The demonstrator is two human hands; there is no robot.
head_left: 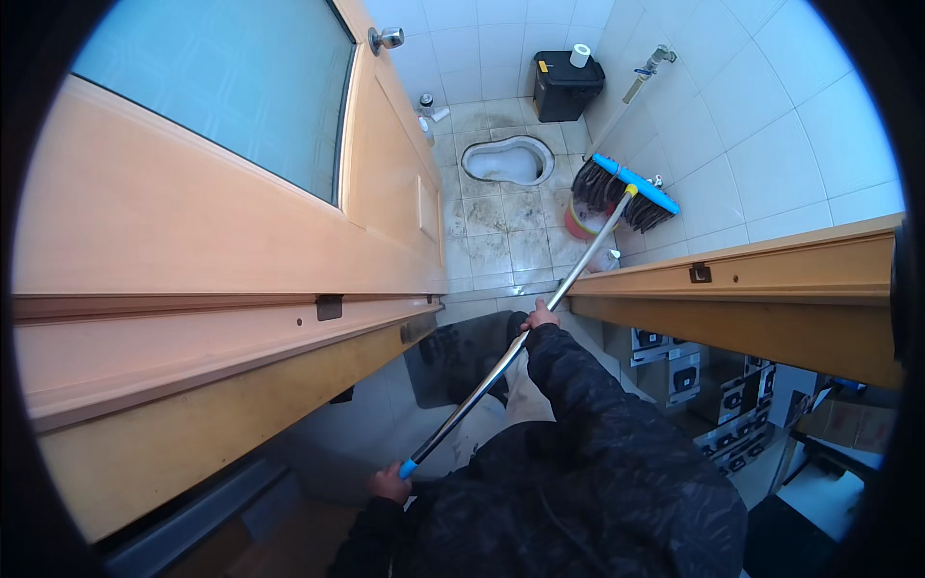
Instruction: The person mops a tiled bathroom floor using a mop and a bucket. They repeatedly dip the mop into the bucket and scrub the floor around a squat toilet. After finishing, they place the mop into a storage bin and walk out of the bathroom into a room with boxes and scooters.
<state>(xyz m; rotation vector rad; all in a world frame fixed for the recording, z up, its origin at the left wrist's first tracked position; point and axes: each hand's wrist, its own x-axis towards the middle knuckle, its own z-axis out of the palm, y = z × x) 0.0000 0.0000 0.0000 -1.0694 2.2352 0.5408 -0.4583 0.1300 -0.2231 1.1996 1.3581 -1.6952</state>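
My right hand [541, 316] is wrapped round the middle of a mop's silver pole [496, 371]. Lower left, my left hand [390, 484] grips the same pole at its blue end. The pole slants up and to the right to the mop head [636, 183], a blue bar with dark strands and a yellow joint. Below the strands stands a reddish bucket [582, 227] with whitish, foamy contents, partly covered by the head. Whether the strands touch the bucket I cannot tell.
A squat toilet [508, 160] is set in the stained tile floor [506, 217]. Behind it stands a black bin [568, 87] with a paper roll [579, 55] on top. A wooden door [395, 173] is on the left; a door frame [752, 265] flanks the right, beside a tiled wall [761, 144].
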